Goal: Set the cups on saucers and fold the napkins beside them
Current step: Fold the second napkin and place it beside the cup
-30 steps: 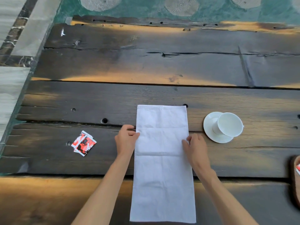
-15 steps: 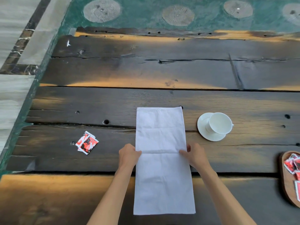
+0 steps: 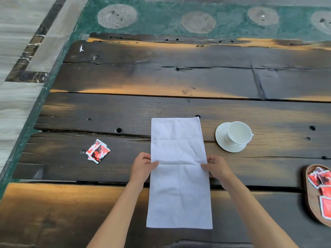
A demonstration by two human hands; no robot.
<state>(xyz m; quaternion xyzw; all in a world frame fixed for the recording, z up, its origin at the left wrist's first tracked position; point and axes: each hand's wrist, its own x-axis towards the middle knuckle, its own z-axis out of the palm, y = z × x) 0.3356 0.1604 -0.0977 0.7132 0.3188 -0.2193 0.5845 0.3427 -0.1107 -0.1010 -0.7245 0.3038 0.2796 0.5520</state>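
A long white napkin (image 3: pixel 178 185) lies flat on the dark wooden table (image 3: pixel 161 108), running away from me, with a crease across its middle. My left hand (image 3: pixel 142 166) pinches the napkin's left edge at that crease. My right hand (image 3: pixel 217 168) pinches the right edge at the same height. To the right of the napkin, a white cup (image 3: pixel 238 133) stands on a white saucer (image 3: pixel 222 140), tilted toward me.
Several red and white sachets (image 3: pixel 97 151) lie on the table left of the napkin. A wooden tray (image 3: pixel 308 197) with more red sachets sits at the right edge. Beyond the table's far edge is green floor with round grates.
Both hands slid back along the napkin's edges toward me, from beside its upper half to the middle crease, and now pinch the cloth there.
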